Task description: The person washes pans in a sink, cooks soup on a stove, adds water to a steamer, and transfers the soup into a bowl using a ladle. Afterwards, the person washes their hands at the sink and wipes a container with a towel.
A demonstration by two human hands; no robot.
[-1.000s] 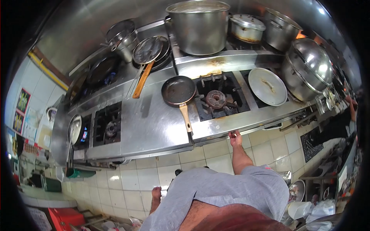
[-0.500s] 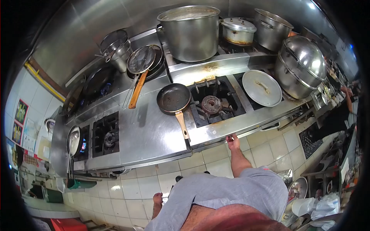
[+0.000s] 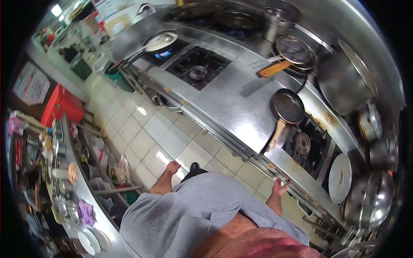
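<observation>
Tiled floor point(image 3: 172, 124): bordered by a long steel stove point(image 3: 241, 112), its front edge dotted with fittings too small to be made out
Right hand point(image 3: 279, 188): held at the stove's front edge, fingers partly spread; whether anything is gripped cannot be told
Left hand point(image 3: 173, 167): lowered over the floor, well apart from the stove; its grip cannot be told
Frying pan point(image 3: 287, 105): set beside a burner point(image 3: 300, 144), dark inside, wooden handle pointed frontward
Far pan point(image 3: 150, 36): placed above a blue flame point(image 3: 163, 54), a ladle point(image 3: 167, 41) rested in it
Stockpot point(image 3: 344, 81): seen aslant, so its contents are hidden
Lidded pot point(image 3: 369, 122): contents covered
Domed pot point(image 3: 370, 200): closed, inside concealed
Flat lid point(image 3: 340, 178): laid near the domed pot
Corners: blacked out by the lens
</observation>
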